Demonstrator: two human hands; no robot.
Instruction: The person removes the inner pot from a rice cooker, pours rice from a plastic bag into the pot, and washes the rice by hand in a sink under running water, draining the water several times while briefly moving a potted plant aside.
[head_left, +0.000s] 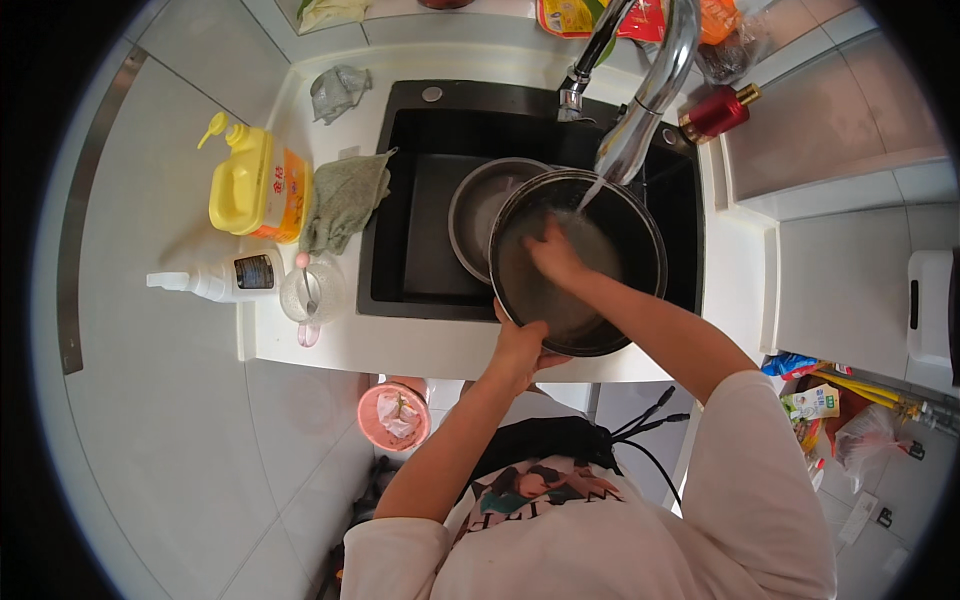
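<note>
My left hand (521, 343) grips the near-left rim of a dark round metal pot (657, 247), thumb over the edge and fingers beneath. The pot is tilted above the right part of a black sink (427, 247). Cloudy water (577, 307) lies inside it. My right hand (559, 253) reaches into the pot, blurred, thumb and fingers apart, with no held thing visible; the fingertips are partly lost at the water. From the chrome faucet (637, 139) a stream runs into the pot beside my right hand. A grey metal bowl (472, 217) stands in the sink, partly covered by the pot.
Left of the sink are a yellow pump jug (251, 184), a grey-green cloth (345, 199), a white spray bottle (225, 277) and a glass cup (322, 292) with a spoon. A red bottle (716, 116) lies back right. A pink bin (367, 424) stands below the counter's edge.
</note>
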